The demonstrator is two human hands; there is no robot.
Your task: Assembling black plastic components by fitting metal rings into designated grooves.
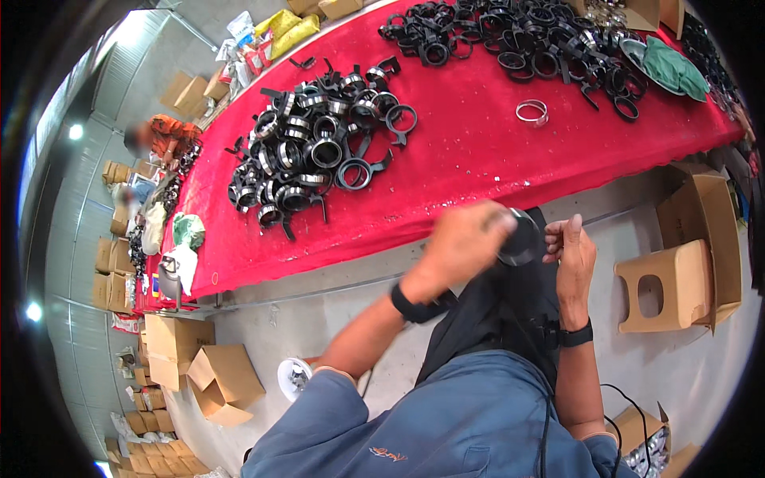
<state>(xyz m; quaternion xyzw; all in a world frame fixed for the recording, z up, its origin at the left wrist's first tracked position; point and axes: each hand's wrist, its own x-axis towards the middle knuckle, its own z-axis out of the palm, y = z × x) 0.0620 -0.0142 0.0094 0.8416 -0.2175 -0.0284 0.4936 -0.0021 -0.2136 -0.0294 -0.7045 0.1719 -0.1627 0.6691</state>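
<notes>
My left hand (466, 243) is closed on a black ring part (522, 239), which is held over my lap just off the table's front edge and is smeared by motion. To the right of that ring is my right hand (572, 253), its fingers curled and drawn together; whatever they pinch is too small or hidden to make out. On the red-covered table (454, 159), a heap of black ring clamps with silvery bands (311, 151) lies to the left. A loose silver ring (531, 111) rests by itself on the right part of the cloth.
Farther back spreads a second pile of black ring clamps (526, 36), with a green cloth (673, 68) at its right. A brown stool (665, 287) and cardboard boxes (225, 382) stand on the floor. Another person (171, 139) works at the table's far left.
</notes>
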